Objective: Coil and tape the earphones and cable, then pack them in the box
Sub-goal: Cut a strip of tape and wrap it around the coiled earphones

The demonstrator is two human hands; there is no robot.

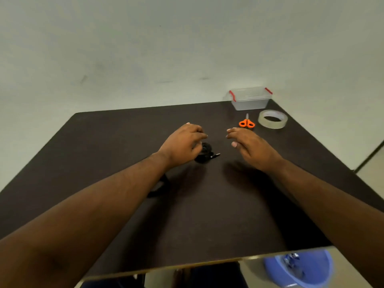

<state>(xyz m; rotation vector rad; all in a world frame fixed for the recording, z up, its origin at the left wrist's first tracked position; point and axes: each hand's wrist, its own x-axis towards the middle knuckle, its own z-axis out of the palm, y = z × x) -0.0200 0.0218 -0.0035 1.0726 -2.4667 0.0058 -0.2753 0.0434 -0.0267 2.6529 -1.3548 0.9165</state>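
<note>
Scissors (pixel 246 123) left of tape (pixel 272 119) (box (pixel 250 98) behind them).

Dim, soft shadows, blurred wide-angle edges

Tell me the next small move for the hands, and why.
Probably close the left hand on the black cable bundle beside it and bring the open right hand in to coil it; the tape and scissors lie untouched.

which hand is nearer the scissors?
Right. The right hand is just short of the scissors, fingers open. The left hand is further left, over the black cable.
</note>
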